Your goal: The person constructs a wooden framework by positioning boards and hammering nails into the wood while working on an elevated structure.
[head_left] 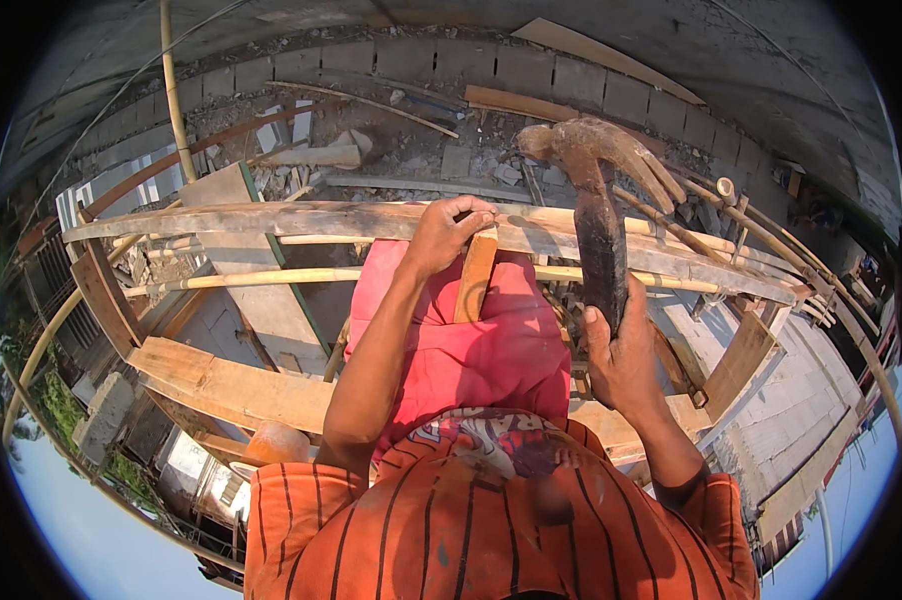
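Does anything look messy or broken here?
Yes: broken rubble lies scattered beyond the long board, looking messy beside the row of blocks. The hammer has a rusty-looking head, too.

Open gap between left hand (443, 237) and hammer (603, 220); long wooden beam (551, 240) crosswise below.

The hammer (601, 235) is right of the wood block (476, 278), with rubble (511, 173) beyond the beam (321, 218).

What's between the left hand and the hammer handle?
In the head view: the upper end of the short wooden block, then a stretch of the long wooden beam.
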`<action>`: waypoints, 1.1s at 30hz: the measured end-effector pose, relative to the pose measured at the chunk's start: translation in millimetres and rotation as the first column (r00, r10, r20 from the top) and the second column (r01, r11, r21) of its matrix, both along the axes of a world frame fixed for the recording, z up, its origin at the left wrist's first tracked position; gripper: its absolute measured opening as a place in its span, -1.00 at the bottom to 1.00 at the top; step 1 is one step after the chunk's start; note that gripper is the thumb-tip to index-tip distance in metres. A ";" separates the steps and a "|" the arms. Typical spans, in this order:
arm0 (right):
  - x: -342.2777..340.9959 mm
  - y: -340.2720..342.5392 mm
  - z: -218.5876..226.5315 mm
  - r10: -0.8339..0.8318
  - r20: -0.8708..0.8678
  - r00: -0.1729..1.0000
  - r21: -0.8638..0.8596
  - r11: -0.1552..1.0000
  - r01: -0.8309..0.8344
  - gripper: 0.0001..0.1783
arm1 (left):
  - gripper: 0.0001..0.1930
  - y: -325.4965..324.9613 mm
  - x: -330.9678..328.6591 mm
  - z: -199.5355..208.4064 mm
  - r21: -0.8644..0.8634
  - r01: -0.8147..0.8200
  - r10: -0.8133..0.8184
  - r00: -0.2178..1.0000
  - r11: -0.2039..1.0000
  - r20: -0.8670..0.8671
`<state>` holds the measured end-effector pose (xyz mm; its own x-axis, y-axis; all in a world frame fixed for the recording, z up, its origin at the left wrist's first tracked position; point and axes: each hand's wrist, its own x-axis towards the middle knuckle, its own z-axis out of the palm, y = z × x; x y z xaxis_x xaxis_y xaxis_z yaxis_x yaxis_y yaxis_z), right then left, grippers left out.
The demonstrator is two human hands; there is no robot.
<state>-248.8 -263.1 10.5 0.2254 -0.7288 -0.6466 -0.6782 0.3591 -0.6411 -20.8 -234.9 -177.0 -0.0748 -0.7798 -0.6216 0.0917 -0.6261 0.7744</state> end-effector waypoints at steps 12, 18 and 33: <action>2.2 -6.2 -1.2 0.063 -0.141 0.988 0.335 0.942 -0.012 -0.48 | -0.36 74.0 -52.8 26.3 0.074 -0.402 0.313 0.803 0.912 0.507; 1.7 11.1 3.2 0.023 -0.044 0.999 0.246 0.969 -0.012 -0.47 | -0.47 91.7 -71.7 -9.5 0.027 -0.358 0.302 0.824 0.933 0.480; 18.2 18.1 2.5 -0.062 0.022 0.998 0.152 0.987 0.058 -0.51 | -0.54 75.9 -66.4 19.9 0.086 -0.272 0.205 0.867 0.959 0.454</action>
<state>-230.5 -245.0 12.9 0.2022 -0.6359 -0.7448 -0.6359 0.4931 -0.5936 -87.2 -159.0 -157.1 0.4063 -0.6397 -0.6525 -0.0734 -0.7346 0.6745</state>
